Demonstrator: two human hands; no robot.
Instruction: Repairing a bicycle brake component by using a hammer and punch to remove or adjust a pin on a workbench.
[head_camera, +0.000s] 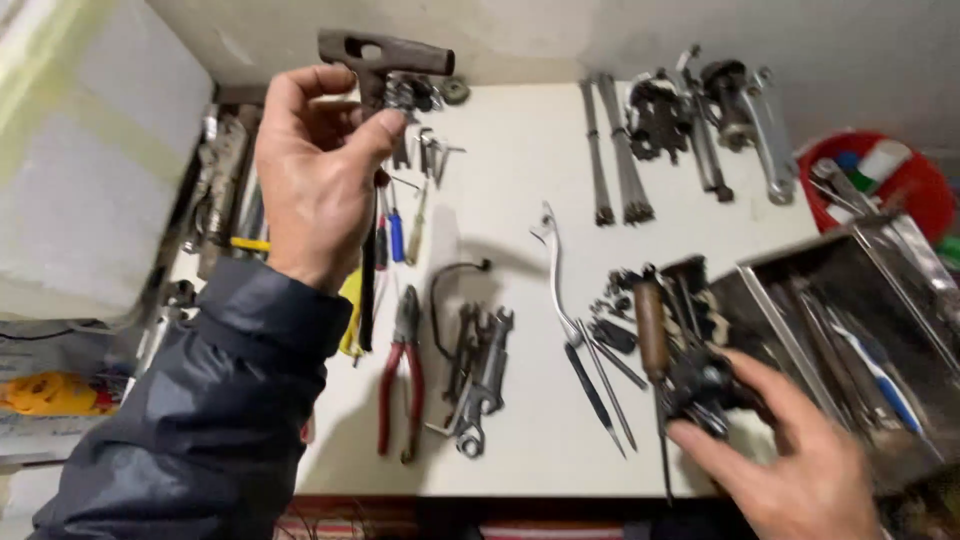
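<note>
My left hand (315, 170) is raised over the white table (520, 190) and grips the handle of a rusty brown hammer (385, 55), whose head points up and to the right. At the lower right, my right hand (800, 465) holds a clump of small dark metal parts (700, 385) at the table's front edge. A tool with a brown wooden handle (650, 330) lies just left of that clump. Red-handled pliers (402, 370) and a bunch of wrenches (478, 375) lie between my hands.
Screwdrivers (395, 235) lie under my left hand. A bent chrome lever (555, 270) is mid-table. Long rods (610, 150), wrenches and dark parts (700, 110) line the back. A metal tray (850, 320) of tools sits right, a red bowl (915, 180) behind it.
</note>
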